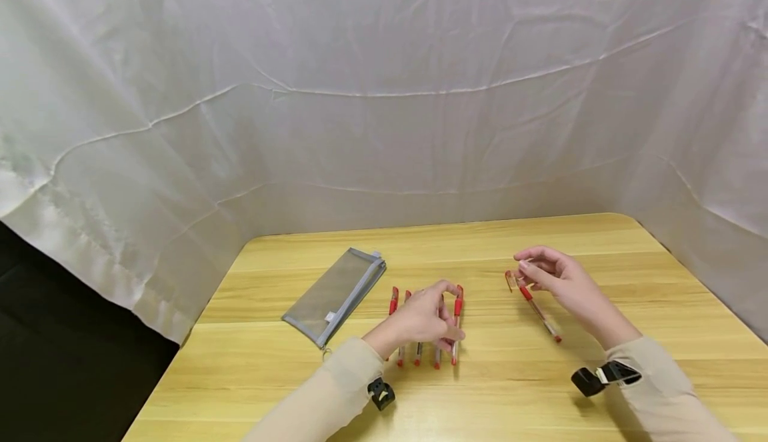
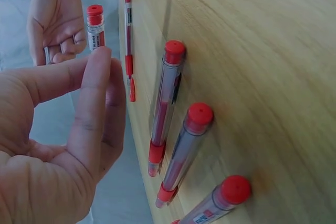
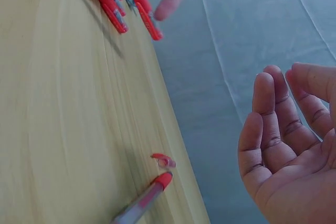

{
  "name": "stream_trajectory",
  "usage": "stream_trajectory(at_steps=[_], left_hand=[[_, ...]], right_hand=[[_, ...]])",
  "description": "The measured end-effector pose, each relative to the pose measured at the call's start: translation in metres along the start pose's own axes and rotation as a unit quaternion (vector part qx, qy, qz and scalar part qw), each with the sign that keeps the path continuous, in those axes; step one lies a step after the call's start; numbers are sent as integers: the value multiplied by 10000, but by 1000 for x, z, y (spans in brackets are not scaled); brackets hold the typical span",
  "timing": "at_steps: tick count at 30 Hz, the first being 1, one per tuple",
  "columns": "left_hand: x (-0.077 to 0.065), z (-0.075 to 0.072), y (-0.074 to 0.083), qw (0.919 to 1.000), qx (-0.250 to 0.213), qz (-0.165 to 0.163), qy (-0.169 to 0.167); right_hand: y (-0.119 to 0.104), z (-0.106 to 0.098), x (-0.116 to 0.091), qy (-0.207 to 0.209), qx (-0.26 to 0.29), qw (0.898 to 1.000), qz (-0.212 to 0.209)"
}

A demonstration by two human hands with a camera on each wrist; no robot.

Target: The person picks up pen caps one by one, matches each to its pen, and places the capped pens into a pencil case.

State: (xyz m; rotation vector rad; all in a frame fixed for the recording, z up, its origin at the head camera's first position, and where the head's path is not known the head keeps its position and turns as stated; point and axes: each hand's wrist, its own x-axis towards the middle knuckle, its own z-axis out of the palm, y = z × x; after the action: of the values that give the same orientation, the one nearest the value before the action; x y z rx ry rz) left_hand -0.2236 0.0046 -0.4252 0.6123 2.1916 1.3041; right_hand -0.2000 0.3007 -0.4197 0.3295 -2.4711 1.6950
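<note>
My left hand (image 1: 423, 319) pinches a red-capped gel pen (image 2: 95, 27) between thumb and fingers at the right end of a row. The held pen's red grip and cap (image 3: 144, 11) show beyond the fingers in the right wrist view. Several similar pens (image 2: 169, 98) lie side by side on the table, partly hidden by the hand in the head view. My right hand (image 1: 555, 279) hovers with loosely bent fingers and nothing between them. Under it lies another pen (image 1: 543, 317), and at that pen's tip a clear cap with a red clip (image 3: 164, 161).
A grey mesh zip pouch (image 1: 336, 292) lies left of the pens, its zipper edge facing them. The wood-grain table (image 1: 264, 375) has pale curtains (image 1: 420, 142) hanging behind and beside it. Each wrist wears a small black camera (image 1: 588, 382).
</note>
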Motion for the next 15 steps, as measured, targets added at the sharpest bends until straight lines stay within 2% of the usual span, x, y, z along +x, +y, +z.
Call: stream_trajectory(at_steps=[8,15], left_hand=[[1,5,0,9986,453,-275,-6],[3,9,2,9959,741,-509,-69]], right_hand=[[8,-12,-6,37,-18,10000,-8],[9,-30,-6,126,433,9987,-228]])
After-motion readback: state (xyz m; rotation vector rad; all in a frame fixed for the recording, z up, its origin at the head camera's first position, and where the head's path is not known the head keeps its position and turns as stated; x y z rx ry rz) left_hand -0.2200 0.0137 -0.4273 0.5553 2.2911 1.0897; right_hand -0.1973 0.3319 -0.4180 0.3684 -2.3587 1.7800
